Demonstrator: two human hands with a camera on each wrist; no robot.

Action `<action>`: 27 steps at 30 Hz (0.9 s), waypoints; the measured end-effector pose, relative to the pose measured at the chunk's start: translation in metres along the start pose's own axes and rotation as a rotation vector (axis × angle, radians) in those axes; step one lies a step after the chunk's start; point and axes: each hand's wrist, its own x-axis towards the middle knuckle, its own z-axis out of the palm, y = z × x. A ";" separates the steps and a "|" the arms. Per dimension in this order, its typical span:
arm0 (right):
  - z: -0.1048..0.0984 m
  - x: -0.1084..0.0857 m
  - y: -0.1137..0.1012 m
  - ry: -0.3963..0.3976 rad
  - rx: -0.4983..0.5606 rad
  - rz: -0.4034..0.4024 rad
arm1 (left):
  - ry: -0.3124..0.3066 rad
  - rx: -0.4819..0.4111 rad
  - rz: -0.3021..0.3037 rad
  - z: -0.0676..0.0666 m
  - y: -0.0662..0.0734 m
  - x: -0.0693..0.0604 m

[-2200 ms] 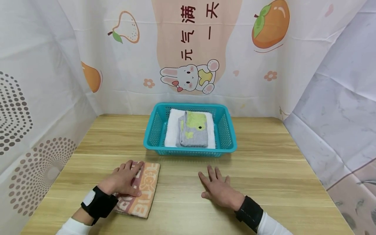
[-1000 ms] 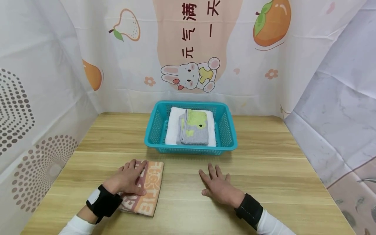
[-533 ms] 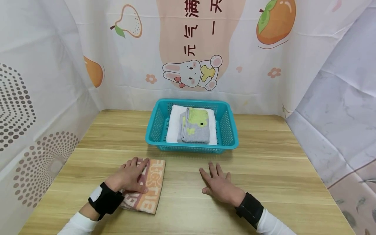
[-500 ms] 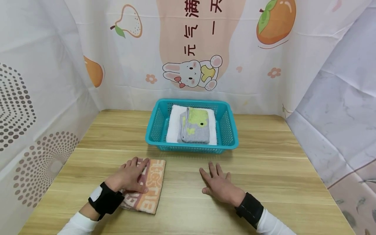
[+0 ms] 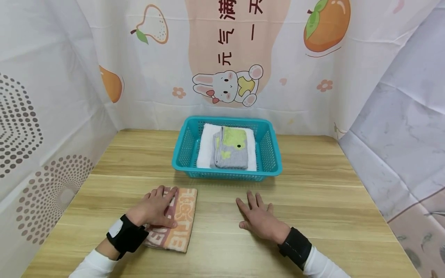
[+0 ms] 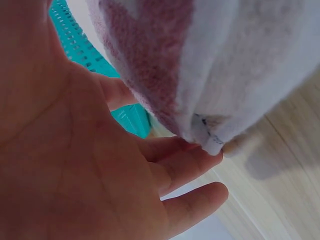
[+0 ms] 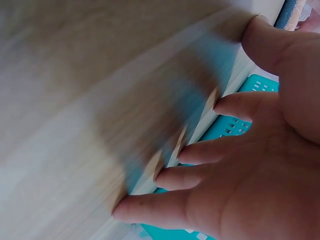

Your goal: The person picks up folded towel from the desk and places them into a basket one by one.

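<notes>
A folded orange, white and mauve towel (image 5: pixel 184 222) with raised lettering lies on the table at front left. My left hand (image 5: pixel 153 208) rests on its left part, thumb and fingers spread apart. Seen from the left wrist, the fingertips touch the towel's edge (image 6: pixel 150 55), while the palm (image 6: pixel 70 140) stays apart from the cloth. To the right, my right hand (image 5: pixel 262 221) lies palm down with fingers spread. Its fingertips touch the wooden table in the right wrist view, and it holds nothing.
A teal plastic basket (image 5: pixel 226 174) stands at the back middle of the wooden table (image 5: pixel 306 173). Inside lie a folded white towel (image 5: pixel 206 150) and, on top, a folded grey and green towel (image 5: pixel 232 154). Printed curtains (image 5: pixel 146 85) hang behind and at both sides.
The left hand and the orange towel have slid a little to the right together. The right hand has kept its place. The head view has tilted slightly.
</notes>
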 end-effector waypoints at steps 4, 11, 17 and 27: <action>0.001 0.000 0.000 0.000 -0.003 0.000 | -0.017 -0.009 -0.001 -0.001 0.001 0.001; 0.002 0.001 0.002 -0.003 -0.011 -0.001 | -0.016 0.015 0.003 0.000 0.005 0.003; 0.002 0.001 0.002 -0.004 -0.007 -0.004 | -0.024 0.030 -0.009 0.001 0.007 0.003; 0.001 0.000 0.001 0.000 -0.008 0.002 | -0.025 0.023 -0.005 0.001 0.009 0.005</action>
